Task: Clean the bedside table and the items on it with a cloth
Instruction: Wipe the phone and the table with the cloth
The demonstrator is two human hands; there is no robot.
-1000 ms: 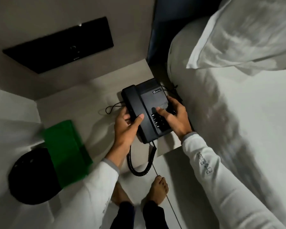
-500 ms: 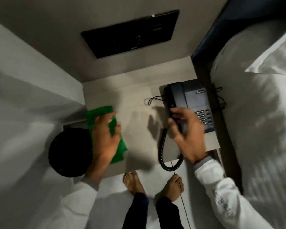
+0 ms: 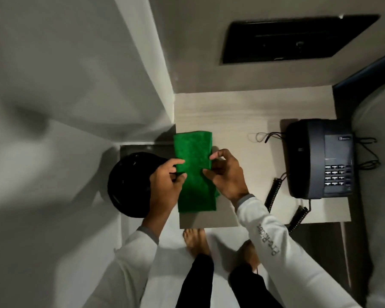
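A folded green cloth [image 3: 193,156] lies along the left side of the pale wooden bedside table [image 3: 242,112]. My left hand [image 3: 167,185] pinches the cloth's left edge and my right hand [image 3: 227,174] pinches its right edge, both near the cloth's middle. A dark corded telephone [image 3: 320,158] rests at the table's right side, handset in its cradle, with its coiled cord [image 3: 273,192] hanging over the front edge. Neither hand touches the phone.
A round black bin [image 3: 129,185] stands on the floor left of the table, partly under my left hand. A black wall panel [image 3: 296,38] sits above the table. The bed edge [image 3: 376,130] borders the right. My bare feet [image 3: 196,241] are below the front edge.
Both hands have let go of the phone, which now rests on the table's right side. First the left hand, then the right, moved to the green cloth; both now grip it.
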